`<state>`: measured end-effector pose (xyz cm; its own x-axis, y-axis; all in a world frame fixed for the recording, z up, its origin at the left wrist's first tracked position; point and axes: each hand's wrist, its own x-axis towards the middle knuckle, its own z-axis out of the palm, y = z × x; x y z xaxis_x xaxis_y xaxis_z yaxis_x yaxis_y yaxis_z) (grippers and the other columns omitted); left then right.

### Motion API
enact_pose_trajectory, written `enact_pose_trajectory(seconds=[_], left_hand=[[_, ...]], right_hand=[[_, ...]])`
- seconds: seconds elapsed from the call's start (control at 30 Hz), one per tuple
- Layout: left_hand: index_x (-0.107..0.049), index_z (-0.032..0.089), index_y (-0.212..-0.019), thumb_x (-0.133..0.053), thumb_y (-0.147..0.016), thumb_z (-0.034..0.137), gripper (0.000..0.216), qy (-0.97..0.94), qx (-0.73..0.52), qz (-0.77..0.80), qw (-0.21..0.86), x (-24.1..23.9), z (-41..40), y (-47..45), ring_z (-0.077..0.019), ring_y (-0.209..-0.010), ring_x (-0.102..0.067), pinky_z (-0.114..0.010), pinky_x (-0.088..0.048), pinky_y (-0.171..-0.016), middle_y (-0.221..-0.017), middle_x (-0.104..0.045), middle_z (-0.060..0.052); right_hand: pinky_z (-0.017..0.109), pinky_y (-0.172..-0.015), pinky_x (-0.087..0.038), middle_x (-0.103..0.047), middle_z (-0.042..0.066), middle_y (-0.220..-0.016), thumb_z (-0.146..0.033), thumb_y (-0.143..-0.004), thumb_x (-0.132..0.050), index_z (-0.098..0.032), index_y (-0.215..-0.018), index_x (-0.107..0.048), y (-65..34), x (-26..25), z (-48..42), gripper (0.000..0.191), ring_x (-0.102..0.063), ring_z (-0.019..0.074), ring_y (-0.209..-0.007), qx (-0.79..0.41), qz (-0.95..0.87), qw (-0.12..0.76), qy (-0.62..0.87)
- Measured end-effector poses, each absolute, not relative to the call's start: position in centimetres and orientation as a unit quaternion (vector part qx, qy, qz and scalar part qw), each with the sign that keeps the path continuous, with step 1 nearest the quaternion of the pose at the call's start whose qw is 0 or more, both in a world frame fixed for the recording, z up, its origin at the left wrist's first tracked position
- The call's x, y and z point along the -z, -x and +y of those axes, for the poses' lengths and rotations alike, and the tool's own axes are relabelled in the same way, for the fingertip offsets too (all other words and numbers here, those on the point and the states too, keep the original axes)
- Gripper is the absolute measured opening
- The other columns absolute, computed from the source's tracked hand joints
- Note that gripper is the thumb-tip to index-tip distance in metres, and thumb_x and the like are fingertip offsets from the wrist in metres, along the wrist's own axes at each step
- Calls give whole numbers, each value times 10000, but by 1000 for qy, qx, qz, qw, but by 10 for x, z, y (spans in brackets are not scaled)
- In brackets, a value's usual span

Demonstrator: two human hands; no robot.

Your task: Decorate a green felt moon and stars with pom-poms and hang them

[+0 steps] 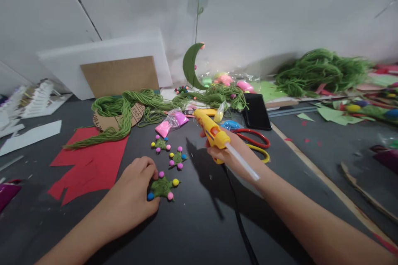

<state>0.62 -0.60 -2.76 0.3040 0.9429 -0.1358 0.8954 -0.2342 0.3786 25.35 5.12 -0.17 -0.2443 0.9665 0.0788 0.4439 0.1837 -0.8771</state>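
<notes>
My right hand [231,147] is wrapped round a yellow hot glue gun [209,126], raised over the table with its nozzle pointing away from me. A clear glue stick [242,161] sticks out of its back end. The fingers and thumb of my left hand [137,188] grip the left side of a green yarn star [162,187] lying on the dark table. Purple, yellow, pink and blue balls sit on the star's points; my fingers partly hide its left side. Beyond it lie two smaller stars, a nearer one [178,158] and a farther one [161,144], with similar balls.
Red paper [93,165] lies at left, beside green yarn [115,120] on a cardboard piece. Scissors [253,137], a black phone [257,112] and a bag of pink pieces [169,123] lie farther back. A green crescent [191,66] stands near the wall. The gun's black cord [238,215] trails toward me.
</notes>
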Motion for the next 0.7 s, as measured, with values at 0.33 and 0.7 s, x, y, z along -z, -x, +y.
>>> enact_pose_trajectory(seconds=[0.33, 0.7], left_hand=[[-520, 192, -842, -472, -628, 152, 223, -798, -56, 573, 178, 22, -9, -9, -233, -885, -458, -376, -380, -764, -969, -505, -61], [-551, 169, -857, -426, -675, 124, 226, -825, -49, 550, 122, 21, -4, -10, -242, -884, -465, -400, -369, -773, -947, -527, -76]], right_hand=[[373, -877, -424, -484, 107, -1033, -10, -656, -479, -139, -919, -544, -261, 9, 56, 300, -527, 219, -942, -203, -810, 176, 522], [416, -899, -430, -524, 166, -1048, 31, -625, -496, -100, -898, -587, -281, 14, 56, 316, -530, 281, -1020, -91, -851, -17, 517]])
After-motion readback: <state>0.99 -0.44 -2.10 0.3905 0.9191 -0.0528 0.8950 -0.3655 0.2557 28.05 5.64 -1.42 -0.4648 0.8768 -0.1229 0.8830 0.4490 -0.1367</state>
